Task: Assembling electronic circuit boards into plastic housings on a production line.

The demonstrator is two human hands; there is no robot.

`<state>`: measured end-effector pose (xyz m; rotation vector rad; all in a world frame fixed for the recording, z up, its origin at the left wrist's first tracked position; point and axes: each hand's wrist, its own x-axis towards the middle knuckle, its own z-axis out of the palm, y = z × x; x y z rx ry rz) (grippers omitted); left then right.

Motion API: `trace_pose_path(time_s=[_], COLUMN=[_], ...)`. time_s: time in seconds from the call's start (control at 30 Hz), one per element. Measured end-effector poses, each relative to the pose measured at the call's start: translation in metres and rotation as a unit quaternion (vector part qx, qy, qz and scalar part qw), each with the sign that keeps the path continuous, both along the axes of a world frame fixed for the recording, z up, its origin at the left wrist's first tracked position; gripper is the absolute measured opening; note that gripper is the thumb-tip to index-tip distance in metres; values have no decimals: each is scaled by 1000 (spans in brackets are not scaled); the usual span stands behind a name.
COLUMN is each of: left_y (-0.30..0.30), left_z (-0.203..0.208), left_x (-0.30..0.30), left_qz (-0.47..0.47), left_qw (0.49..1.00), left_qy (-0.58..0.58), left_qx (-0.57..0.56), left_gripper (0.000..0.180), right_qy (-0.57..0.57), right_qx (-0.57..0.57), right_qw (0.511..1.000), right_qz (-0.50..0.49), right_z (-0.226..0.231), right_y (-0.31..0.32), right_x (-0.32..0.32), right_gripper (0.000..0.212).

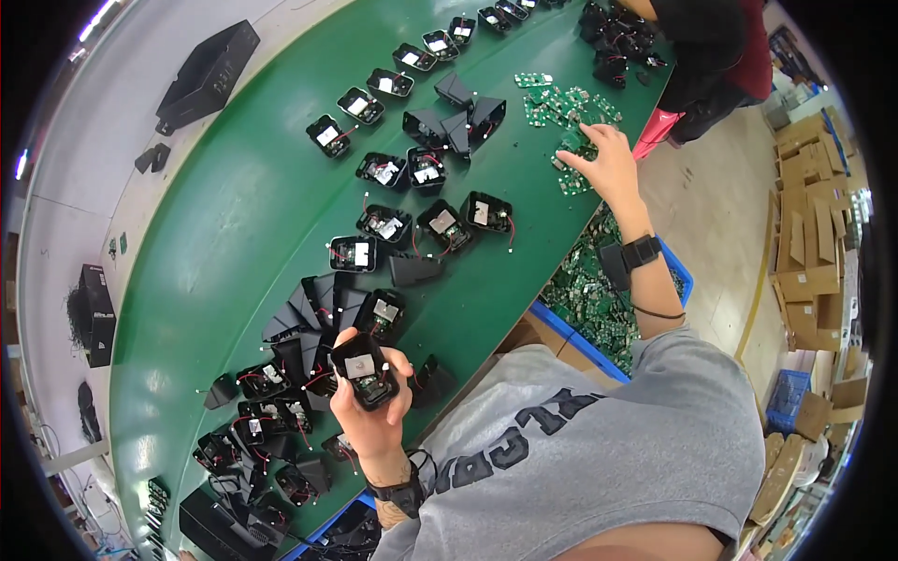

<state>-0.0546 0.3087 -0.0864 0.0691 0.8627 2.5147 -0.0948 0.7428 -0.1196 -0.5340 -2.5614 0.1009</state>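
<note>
Holding a black case [363, 370] above the near part of the green worktop [220, 257], the left hand [376, 421] has its fingers and thumb clamped on the sides, the open face turned up to show a pale square and small parts inside. The right hand [610, 168] reaches to the far right side of the worktop, thumb and fingers apart over a loose spread of green boards [561, 107]; I cannot tell whether it touches one.

Just left of the held case, more black cases with thin red wires crowd together, some tilted or on their sides. Others stand about the middle of the worktop, and a curved row of open cases [391, 82] runs toward the far edge. A heap of black parts [622, 37] lies at the far right, near a person in dark clothing [711, 56].

Beside the worktop on the right, below the right forearm, a blue crate [572, 338] holds many more green boards. Cartons [809, 234] stand farther right, well apart from the worktop.
</note>
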Motion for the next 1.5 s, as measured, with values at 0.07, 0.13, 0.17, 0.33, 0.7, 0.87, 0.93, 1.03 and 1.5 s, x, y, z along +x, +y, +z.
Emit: trace_pose_path(time_s=[0.07, 0.13, 0.17, 0.33, 0.7, 0.87, 0.93, 1.03, 1.5], left_y=[1, 3, 3, -7, -2, -12, -15, -21, -21], left_z=[-1, 3, 6, 12, 12, 15, 14, 10, 13], left_x=[1, 3, 3, 4, -3, 7, 9, 8, 12], left_qz=[16, 37, 55, 33, 28, 34, 36, 19, 30], left_qw=[999, 996, 989, 980, 983, 982, 983, 985, 983], left_qy=[26, 8, -10, 15, 32, 18, 10, 35, 31], left_qx=[-33, -86, -139, -196, -181, -184, -180, -169, -179], left_gripper=[57, 62, 68, 77, 75, 76, 74, 69, 68], right_qy=[-5, -9, 48, 252, -74, -111, -120, -149, -120], right_qx=[-1, -3, 15, -138, -872, -878, -871, -851, -835], right_qw=[1000, 999, 997, 951, 411, 354, 366, 402, 446], right_qz=[19, 41, 65, 113, 255, 301, 305, 302, 301], right_z=[-2, -9, -15, 11, 31, 27, 29, 34, 29], right_y=[1, 7, 12, -22, -225, -245, -247, -255, -260], right_x=[-1, -2, -2, -11, 18, 15, 18, 22, 25], right_gripper=[41, 38, 35, 20, 25, 20, 19, 20, 21])
